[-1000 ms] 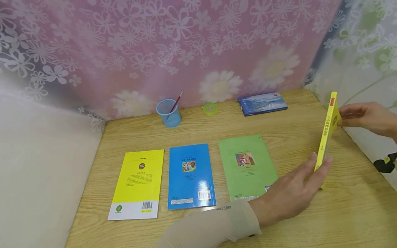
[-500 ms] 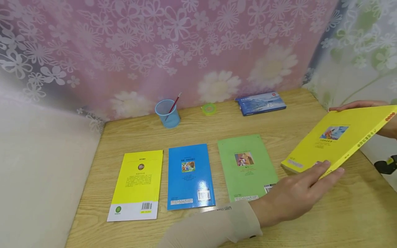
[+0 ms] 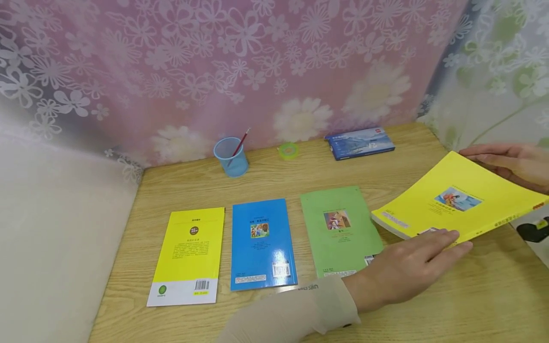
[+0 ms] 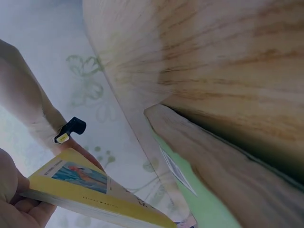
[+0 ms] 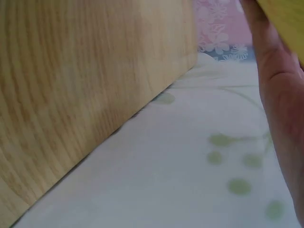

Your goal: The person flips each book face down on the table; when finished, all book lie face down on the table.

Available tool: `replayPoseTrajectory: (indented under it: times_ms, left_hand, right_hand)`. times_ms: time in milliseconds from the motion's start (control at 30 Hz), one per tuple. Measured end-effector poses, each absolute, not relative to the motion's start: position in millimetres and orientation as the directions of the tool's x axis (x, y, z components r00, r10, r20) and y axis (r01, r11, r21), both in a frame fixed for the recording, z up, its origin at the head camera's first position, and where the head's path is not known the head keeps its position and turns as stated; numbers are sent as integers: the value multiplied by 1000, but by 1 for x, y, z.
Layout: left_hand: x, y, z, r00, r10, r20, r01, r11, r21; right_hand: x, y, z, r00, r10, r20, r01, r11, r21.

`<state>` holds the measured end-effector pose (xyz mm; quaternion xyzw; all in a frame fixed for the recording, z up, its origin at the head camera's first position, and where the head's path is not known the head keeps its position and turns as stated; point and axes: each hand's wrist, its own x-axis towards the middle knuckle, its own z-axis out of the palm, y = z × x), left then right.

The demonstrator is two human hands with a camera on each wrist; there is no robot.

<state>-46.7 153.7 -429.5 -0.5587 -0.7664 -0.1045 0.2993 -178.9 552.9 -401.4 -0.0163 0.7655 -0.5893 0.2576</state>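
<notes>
My left hand (image 3: 411, 269) pinches the near edge of a yellow book (image 3: 433, 190), beside its spine. The book is tilted above the table at the right, its picture cover facing up. My right hand (image 3: 514, 164) touches the far edge, its fingers extended and partly hidden behind the book. In the left wrist view the yellow book (image 4: 85, 183) is seen edge-on, with fingers curled at its corner. Only a yellow strip of the book (image 5: 287, 21) enters the right wrist view. Left of it lie a green book (image 3: 343, 252), a blue book (image 3: 263, 255) and another yellow book (image 3: 193, 247).
Along the back of the wooden table (image 3: 180, 186) stand a blue mesh pen cup (image 3: 233, 164) with a pencil (image 3: 241, 141), a green tape roll (image 3: 289, 150) and a blue box (image 3: 360, 143). Floral-patterned sheets border the table at the back and right.
The yellow book has turned from standing edge-on to lying tilted with its picture cover up, its left corner lower. My right hand has shifted along its far edge; the left hand stays nearly still.
</notes>
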Motion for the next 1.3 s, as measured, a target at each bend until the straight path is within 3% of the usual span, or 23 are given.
replayPoseTrajectory:
  times_ms: [200,300,367,467,600,733,1033,1300]
  left_hand:
    - [-46,154,-432,-177,848,499,920,323,-222]
    - [-46,154,-434,-187,859,476,918,326,-227]
    - [-45,153,-435,-204,861,467,916,336,-219]
    - [-44,153,-438,-227,869,440,910,350,-222]
    - [-43,155,-439,-247,923,295,907,327,-264]
    - [-42,159,-442,-255,953,162,913,293,-286]
    - [-39,169,-450,-256,965,55,921,261,-290]
    - [-35,168,-462,-282,959,-14,901,260,-346]
  right_hand:
    - [-180,555,-417,-783,-500,-369,334,162,-929]
    - [-180,555,-423,-803,-502,-320,290,139,-947]
    - [-180,554,-427,-833,-466,-296,247,166,-955]
    - [-179,551,-434,-893,-380,-243,114,330,-937]
    - [-177,546,-442,-922,-339,-189,33,417,-908]
    - [-175,539,-447,-937,-300,-178,40,413,-910]
    - [-177,529,-456,-964,-197,-178,84,410,-908]
    - [-181,515,-456,-975,-115,-192,109,508,-854]
